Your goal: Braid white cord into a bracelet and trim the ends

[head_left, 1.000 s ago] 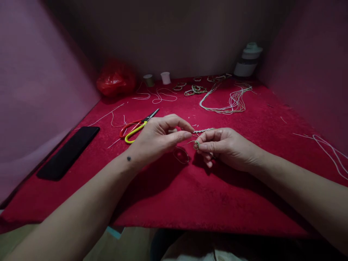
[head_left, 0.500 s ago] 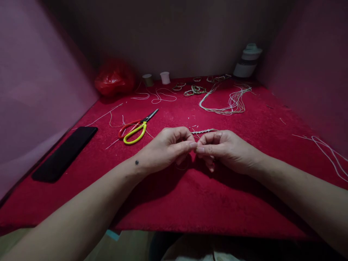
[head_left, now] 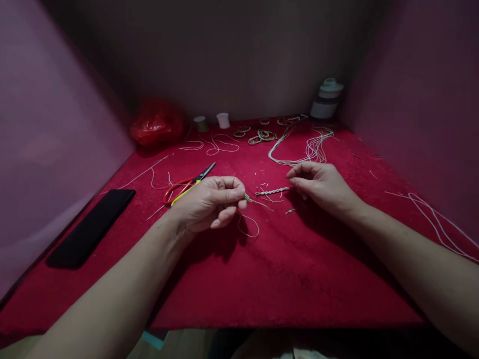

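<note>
My left hand [head_left: 209, 202] is closed in a pinch on a thin pale cord [head_left: 250, 219] with a small green knot at the fingertips; the cord loops down onto the red cloth [head_left: 262, 279]. My right hand [head_left: 318, 184] rests on the cloth to the right, fingers curled, with its fingertips at the right end of a short braided cord piece [head_left: 271, 191] lying flat. I cannot tell whether those fingers grip the braid or only touch it. Red and yellow scissors [head_left: 185, 183] lie just left of my left hand.
A black phone [head_left: 92, 227] lies at the left. A red plastic bag [head_left: 157, 124], two small spools [head_left: 213, 121] and a white container [head_left: 325, 97] stand at the back wall. Bundles of pale cord [head_left: 305, 149] and finished braids [head_left: 262, 135] lie behind; loose cords [head_left: 434, 219] at right.
My hands were pinched together at the centre; now they have parted. The left keeps the thin cord, the right has moved right and back to the braided piece. The view has tilted down a little.
</note>
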